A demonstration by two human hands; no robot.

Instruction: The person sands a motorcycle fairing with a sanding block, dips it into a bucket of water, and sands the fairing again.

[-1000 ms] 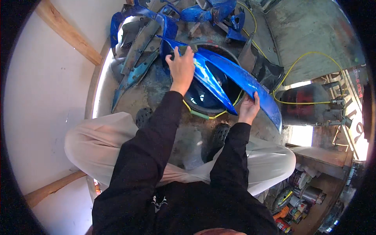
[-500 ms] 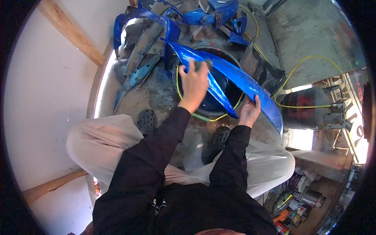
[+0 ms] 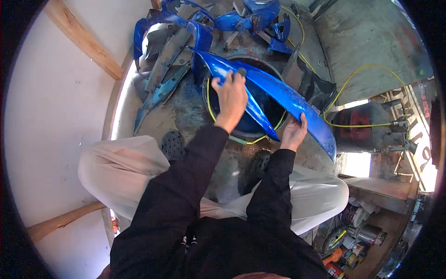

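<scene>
Currently the blue panel (image 3: 278, 95) lies across the round tub (image 3: 218, 116). Left hand (image 3: 231, 96) presses a small pad, fingers closed; right hand (image 3: 294, 132) grips the lower edge. Uneven pressure could tip it off the rim.

The left hand (image 3: 231, 96) covers part of the long blue panel (image 3: 278, 95), and what its fingers (image 3: 240, 74) press there is too small to tell. The right hand (image 3: 293, 133) hides the panel's near edge. More blue panels (image 3: 253, 16) are cut off at the top rim. Small tins (image 3: 346, 253) at lower right blur together.
</scene>
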